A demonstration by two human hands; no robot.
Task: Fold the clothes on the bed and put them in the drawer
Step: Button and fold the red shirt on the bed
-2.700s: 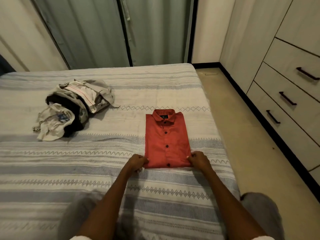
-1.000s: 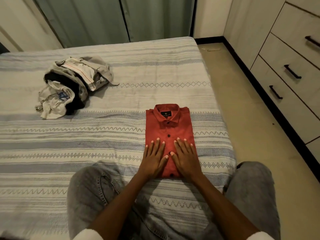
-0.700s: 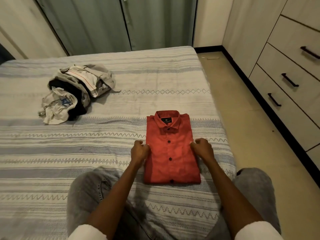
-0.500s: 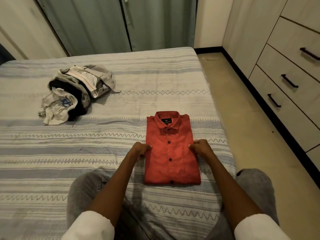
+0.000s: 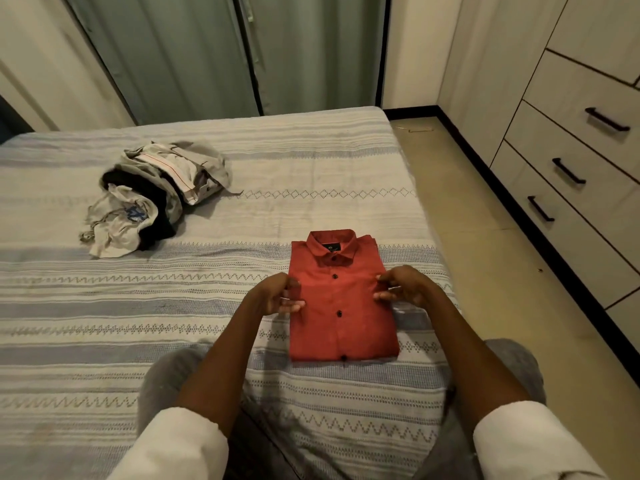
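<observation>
The red shirt (image 5: 341, 299) lies folded into a neat rectangle on the bed (image 5: 311, 161), collar away from me and buttons up, near the bed's right edge and just ahead of my knees. My left hand (image 5: 277, 294) is at its left edge and my right hand (image 5: 401, 287) at its right edge, both with fingers curled inward toward the cloth; they look to me like they are slipping under the sides to lift it, but I cannot tell whether either one actually has a hold on the fabric or only brushes it. By my reading this one garment is folded and ready to carry — nothing is in a drawer yet. Well apart from it, toward the far left of the bed, sits the pile of unfolded clothes (image 5: 152, 195), a crumpled heap of pale, dark and striped pieces, so most of the folding is left to do. The drawers (image 5: 571, 174) stand along the wall on the right, across a strip of bare floor (image 5: 485, 254), and all the ones I can see are closed; one will have to be pulled open first, which is awkward with both hands under the shirt. My own legs, resting on the bed's near edge, are between me and that floor — otherwise I see nothing in the path.
</observation>
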